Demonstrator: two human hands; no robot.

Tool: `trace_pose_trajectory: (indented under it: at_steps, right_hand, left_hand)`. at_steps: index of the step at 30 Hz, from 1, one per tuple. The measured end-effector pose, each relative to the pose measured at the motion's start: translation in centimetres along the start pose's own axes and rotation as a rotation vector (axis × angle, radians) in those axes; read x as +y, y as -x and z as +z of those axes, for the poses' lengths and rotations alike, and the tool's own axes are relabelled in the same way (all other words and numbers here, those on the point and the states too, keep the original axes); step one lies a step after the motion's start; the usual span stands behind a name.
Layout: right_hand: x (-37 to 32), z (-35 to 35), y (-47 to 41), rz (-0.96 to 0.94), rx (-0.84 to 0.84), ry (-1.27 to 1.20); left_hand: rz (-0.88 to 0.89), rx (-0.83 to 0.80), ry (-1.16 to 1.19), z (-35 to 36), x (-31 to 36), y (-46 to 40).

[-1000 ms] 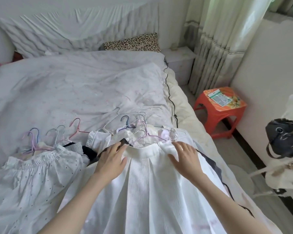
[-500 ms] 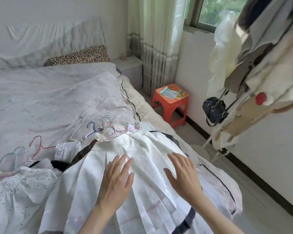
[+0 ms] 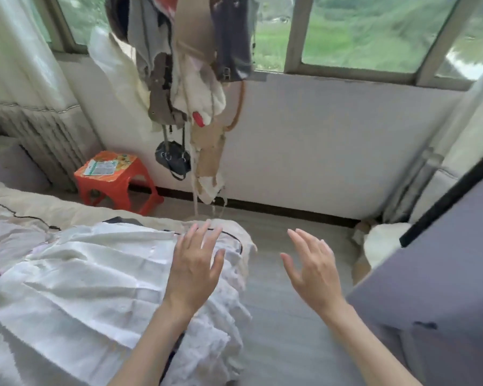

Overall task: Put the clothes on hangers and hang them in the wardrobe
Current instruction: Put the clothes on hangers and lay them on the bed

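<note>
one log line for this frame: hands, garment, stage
left hand: open, over white pleated skirt on bed | right hand: open, over floor, empty | stage: skirt not yet hung

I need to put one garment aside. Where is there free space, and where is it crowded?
The floor is bare between the bed edge, the wall under the window and the grey panel. Crowded: the white pleated garment covers the bed corner, bags hang low near the orange stool, and the stool top holds a packet.

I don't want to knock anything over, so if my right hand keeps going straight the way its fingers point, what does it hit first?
Probably nothing close: the right hand is open over bare floor, fingers pointing toward the wall under the window. Depth is unclear.
</note>
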State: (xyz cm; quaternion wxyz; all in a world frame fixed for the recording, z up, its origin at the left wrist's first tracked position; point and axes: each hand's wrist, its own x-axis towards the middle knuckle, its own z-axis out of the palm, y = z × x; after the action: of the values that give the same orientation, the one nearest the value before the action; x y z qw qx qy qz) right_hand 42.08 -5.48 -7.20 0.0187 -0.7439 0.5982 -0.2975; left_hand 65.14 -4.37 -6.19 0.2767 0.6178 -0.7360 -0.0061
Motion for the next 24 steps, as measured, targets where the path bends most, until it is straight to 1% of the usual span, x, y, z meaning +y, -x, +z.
trace_pose_trajectory:
  at_steps: [5, 11, 14, 15, 18, 21, 24]
  right_hand:
    - [9.1, -8.7, 5.8, 0.275, 0.115, 0.148]
    - [18.8, -18.1, 13.6, 0.615, 0.192, 0.349]
    - [23.3, -22.9, 17.1, 0.752, 0.203, 0.426]
    - [24.7, -24.4, 18.1, 0.791, 0.212, 0.439]
    - [28.5, -29.0, 21.3, 0.884, 0.318, 0.533]
    - [30.8, -33.3, 24.0, 0.979, 0.399, 0.578]
    - [32.5, -37.0, 26.0, 1.034, 0.46, 0.641]
  left_hand:
    - [0.27, -0.065, 0.175, 5.4, 12.1, -2.8]
    - [0.491, -0.269, 0.266, 13.1, 25.3, -3.3]
    - [0.612, -0.304, 0.288, 15.9, 32.7, -3.6]
    - [0.647, -0.311, 0.291, 16.6, 35.0, -3.8]
    - [0.767, -0.331, 0.308, 18.5, 42.5, -4.3]
    - [0.882, -0.354, 0.361, 19.9, 49.5, -4.5]
    - [0.989, -0.398, 0.426, 21.1, 55.6, -4.0]
